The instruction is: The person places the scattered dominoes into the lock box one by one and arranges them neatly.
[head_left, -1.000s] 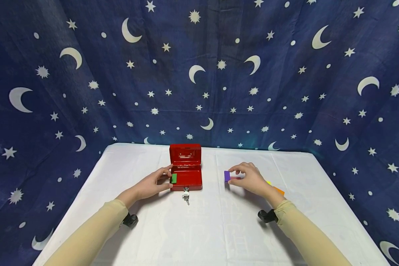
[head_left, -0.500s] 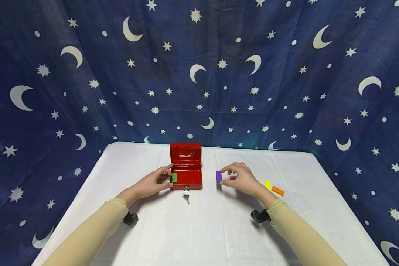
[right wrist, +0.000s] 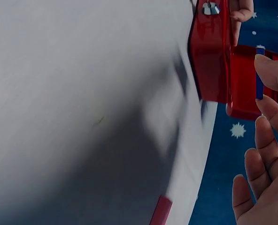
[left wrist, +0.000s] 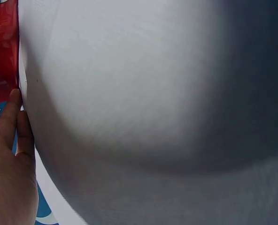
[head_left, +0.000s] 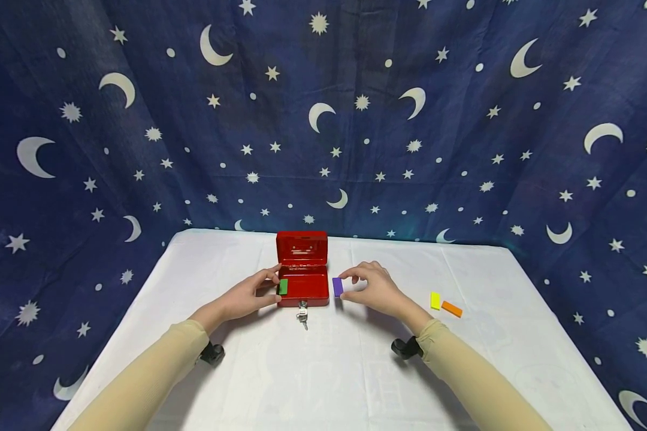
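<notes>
A red cash box [head_left: 303, 293] stands on the white table with its lid [head_left: 301, 248] raised. My left hand [head_left: 250, 294] holds its left side, thumb at the front corner and index finger at the back. A green block [head_left: 283, 287] stands inside along the left wall. With thumb and index finger, my right hand [head_left: 374, 290] pinches a flat purple block [head_left: 337, 287] just right of the box. The right wrist view shows that block edge-on, overlapping the lid, with the other fingers spread apart. A dark pink block [right wrist: 160, 211] appears there too; my right hand hides it in the head view.
A yellow block [head_left: 435, 300] and an orange block [head_left: 452, 309] lie on the table to the right. Keys [head_left: 302, 317] hang from the lock at the box's front. A dark blue curtain [head_left: 323, 120] with moons and stars rises behind the table.
My right hand has moved left with the purple block, up close to the box. The yellow and orange blocks have come into full view behind it. My left hand has stayed at the box.
</notes>
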Motion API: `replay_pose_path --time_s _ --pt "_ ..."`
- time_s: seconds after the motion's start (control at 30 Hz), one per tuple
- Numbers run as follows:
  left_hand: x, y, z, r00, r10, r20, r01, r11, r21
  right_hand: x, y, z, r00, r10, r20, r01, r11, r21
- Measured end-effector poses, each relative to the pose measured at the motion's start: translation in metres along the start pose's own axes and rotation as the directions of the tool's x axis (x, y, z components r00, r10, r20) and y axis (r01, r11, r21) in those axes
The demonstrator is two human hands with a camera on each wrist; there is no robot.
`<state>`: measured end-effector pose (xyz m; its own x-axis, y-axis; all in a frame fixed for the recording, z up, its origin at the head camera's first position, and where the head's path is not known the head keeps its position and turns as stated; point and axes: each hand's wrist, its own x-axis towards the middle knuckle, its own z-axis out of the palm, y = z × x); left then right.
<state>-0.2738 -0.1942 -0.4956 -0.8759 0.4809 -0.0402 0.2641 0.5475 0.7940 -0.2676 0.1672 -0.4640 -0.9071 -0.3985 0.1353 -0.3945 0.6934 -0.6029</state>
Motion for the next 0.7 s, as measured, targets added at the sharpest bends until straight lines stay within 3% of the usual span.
replay_pose_path --time_s 0.7 --pt "0.0 0.002 -0.001 1.0 -0.012 -0.001 0.012 1.0 0.016 0.031 -0.034 0.03 0.997 -0.047 0.055 0.048 0.999 -0.02"
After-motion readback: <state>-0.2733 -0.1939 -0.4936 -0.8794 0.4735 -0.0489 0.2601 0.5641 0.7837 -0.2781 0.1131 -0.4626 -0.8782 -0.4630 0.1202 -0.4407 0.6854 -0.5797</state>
